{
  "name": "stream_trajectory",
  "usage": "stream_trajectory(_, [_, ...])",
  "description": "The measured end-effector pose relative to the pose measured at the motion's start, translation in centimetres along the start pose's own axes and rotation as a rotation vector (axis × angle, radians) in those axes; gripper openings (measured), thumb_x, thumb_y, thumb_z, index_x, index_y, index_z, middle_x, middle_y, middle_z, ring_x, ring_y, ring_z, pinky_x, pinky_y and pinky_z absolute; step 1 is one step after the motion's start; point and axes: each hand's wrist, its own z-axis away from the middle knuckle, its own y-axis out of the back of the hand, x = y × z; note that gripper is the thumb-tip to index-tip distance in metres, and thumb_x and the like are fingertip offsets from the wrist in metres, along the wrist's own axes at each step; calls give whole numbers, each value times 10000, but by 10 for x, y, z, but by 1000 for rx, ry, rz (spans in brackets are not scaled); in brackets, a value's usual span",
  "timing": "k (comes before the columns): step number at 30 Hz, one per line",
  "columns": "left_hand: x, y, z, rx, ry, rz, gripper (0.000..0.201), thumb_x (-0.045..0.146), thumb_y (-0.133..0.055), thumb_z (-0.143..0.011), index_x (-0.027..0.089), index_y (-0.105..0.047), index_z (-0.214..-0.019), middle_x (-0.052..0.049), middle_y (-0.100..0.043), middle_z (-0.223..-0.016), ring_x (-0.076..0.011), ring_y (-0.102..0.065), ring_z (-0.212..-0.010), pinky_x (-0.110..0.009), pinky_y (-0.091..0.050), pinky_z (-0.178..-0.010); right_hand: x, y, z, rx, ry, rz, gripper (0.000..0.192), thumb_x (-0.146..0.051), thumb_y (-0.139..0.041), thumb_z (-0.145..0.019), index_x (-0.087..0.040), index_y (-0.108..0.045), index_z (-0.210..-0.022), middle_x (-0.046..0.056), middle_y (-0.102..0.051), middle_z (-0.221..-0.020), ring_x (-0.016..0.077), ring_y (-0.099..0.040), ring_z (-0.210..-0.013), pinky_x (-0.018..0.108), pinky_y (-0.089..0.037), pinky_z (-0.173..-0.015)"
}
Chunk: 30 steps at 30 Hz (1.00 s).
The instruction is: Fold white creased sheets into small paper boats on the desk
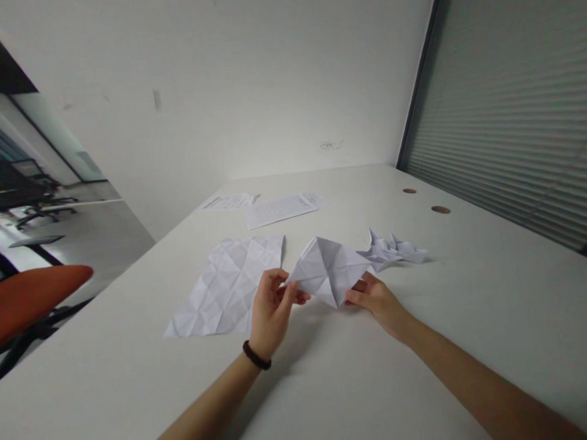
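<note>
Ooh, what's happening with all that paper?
A person is holding a piece of folded paper up over the white table, with the left hand at one side and the right hand at the other. A creased sheet lies spread out to the left, a spiky paper shape sits to the right, and printed pages lie farther back.

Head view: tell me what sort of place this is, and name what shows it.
Probably an office or meeting room: a dark wheeled chair stands in the background, slatted blinds hang at the right, and the white table has round holes.
</note>
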Motion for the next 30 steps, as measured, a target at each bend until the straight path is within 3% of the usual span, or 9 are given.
stream_trajectory(2, [-1, -1, 0, -44, 21, 20, 214, 296, -565, -803, 194, -381, -846, 24, -588, -706, -151, -649, -651, -278, -524, -600, 3, -3, 2, -38, 12, 58, 390, -358, -741, -553, -205, -538, -849, -9, -627, -739, 158, -588, -683, 285, -463, -643])
stream_trajectory(6, [-7, 0, 1, -252, 29, -106, 107, 251, -520, -822, 172, -451, -798, -38, -611, -830, -162, -635, -767, -312, -511, -691, -1, -5, 10, -25, 104, 316, 273, -308, -668, -663, -206, -543, -884, -13, -590, -718, 142, -550, -619, 255, -439, -559])
stream_trajectory(10, [-11, 3, 0, -340, -66, -375, 20, 168, -520, -773, 168, -535, -787, -70, -607, -935, -178, -589, -868, -318, -492, -731, -12, 0, 15, -46, 505, 644, 106, -289, -580, -744, -194, -569, -789, 29, -573, -749, 165, -538, -705, 280, -434, -630])
stream_trajectory(13, [-13, 6, -2, -358, -168, -539, 209, 92, -477, -744, 182, -556, -916, -72, -590, -1011, -192, -544, -965, -363, -457, -829, -15, 5, 14, -30, 654, 813, 80, -216, -540, -776, -208, -596, -832, 50, -565, -791, 179, -534, -755, 292, -435, -650])
stream_trajectory(18, [-12, 10, -2, -338, -257, -686, 535, -46, -315, -611, 192, -523, -1042, -54, -564, -1097, -173, -490, -1066, -392, -374, -957, -8, 12, 9, 11, 638, 1049, 212, -63, -522, -733, -201, -651, -828, 53, -560, -792, 188, -515, -777, 313, -420, -690])
stream_trajectory(20, [-11, 11, -1, -419, -275, -716, 599, -41, -323, -558, 185, -516, -1078, -55, -560, -1124, -173, -480, -1088, -381, -364, -969, -6, 12, 8, -90, 579, 1101, 303, 5, -498, -690, -196, -669, -839, 53, -576, -795, 190, -509, -804, 310, -419, -708])
stream_trajectory(22, [-9, 11, 0, -584, -293, -755, 641, -15, -360, -535, 191, -509, -1123, -55, -555, -1160, -189, -467, -1113, -387, -347, -983, -6, 10, 9, -208, 510, 1128, 351, 25, -495, -661, -198, -681, -857, 52, -590, -813, 189, -503, -832, 308, -419, -736])
stream_trajectory(26, [-6, 9, 2, -862, -295, -827, 639, 60, -471, -562, 218, -500, -1180, -63, -507, -1251, -232, -443, -1149, -416, -314, -1001, -10, 7, 12, -302, 434, 1138, 362, -10, -512, -663, -213, -686, -908, 55, -608, -879, 187, -506, -857, 320, -414, -789])
stream_trajectory(30, [-4, 8, 2, -852, -283, -869, 484, 239, -589, -704, 206, -515, -1182, -85, -513, -1247, -241, -455, -1142, -424, -279, -1022, -12, 8, 12, -314, 439, 1104, 351, -18, -510, -659, -191, -679, -914, 54, -644, -879, 185, -529, -856, 315, -418, -799])
